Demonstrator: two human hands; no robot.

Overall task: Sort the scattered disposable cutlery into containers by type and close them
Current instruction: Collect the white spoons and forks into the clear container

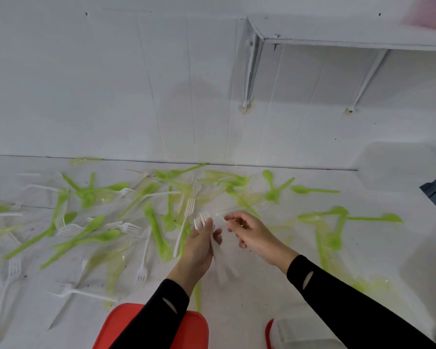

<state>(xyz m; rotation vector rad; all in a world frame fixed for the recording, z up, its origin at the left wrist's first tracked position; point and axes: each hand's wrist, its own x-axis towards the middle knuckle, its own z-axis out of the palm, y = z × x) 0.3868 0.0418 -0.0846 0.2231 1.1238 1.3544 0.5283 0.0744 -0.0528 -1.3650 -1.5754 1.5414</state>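
I see a white table (262,298) strewn with green spoons (312,190) and white forks (142,270), many overlapping. A red lid (121,321) and a clear tub (295,333) sit at its near edge.

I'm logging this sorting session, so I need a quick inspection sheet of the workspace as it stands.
Surface: white surface, dark specks.
Job's things: green cutlery and loose white forks scattered; red lid, red-edged container at near edge.
Clutter: nothing seen.
Grippers: left hand holds fork bundle; right hand beside it, fingers curled, grip unclear.
Cables: nothing seen.
Surroundings: white wall, shelf on brackets.
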